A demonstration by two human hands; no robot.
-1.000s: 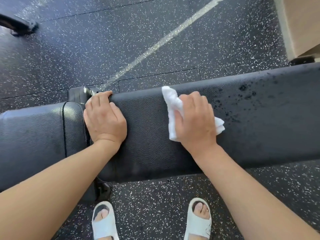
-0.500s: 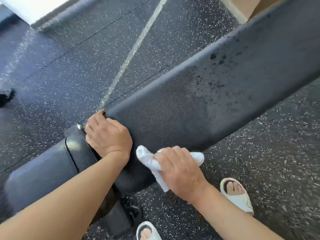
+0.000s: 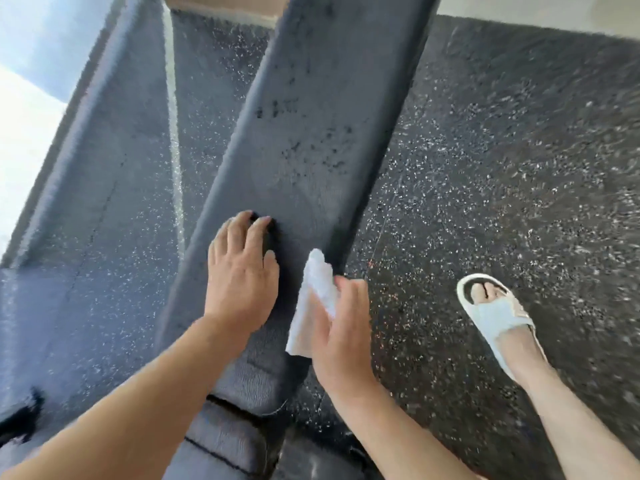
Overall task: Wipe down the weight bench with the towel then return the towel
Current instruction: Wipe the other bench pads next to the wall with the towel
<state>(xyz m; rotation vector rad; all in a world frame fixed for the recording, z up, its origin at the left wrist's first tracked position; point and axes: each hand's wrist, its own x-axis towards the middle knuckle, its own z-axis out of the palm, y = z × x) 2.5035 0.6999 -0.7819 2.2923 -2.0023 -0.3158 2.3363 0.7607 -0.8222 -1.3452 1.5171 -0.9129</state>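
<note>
The long black padded weight bench (image 3: 311, 140) runs away from me, dark droplets unwiped further up. My left hand (image 3: 242, 271) rests flat on it, fingers straight. Just right, my right hand (image 3: 341, 327) pinches the small white folded towel (image 3: 313, 299) against the pad's edge. I judge that loose hold could drop it. 1 white sandal (image 3: 498, 317) stands on the speckled rubber floor (image 3: 502, 168), well apart.
</note>
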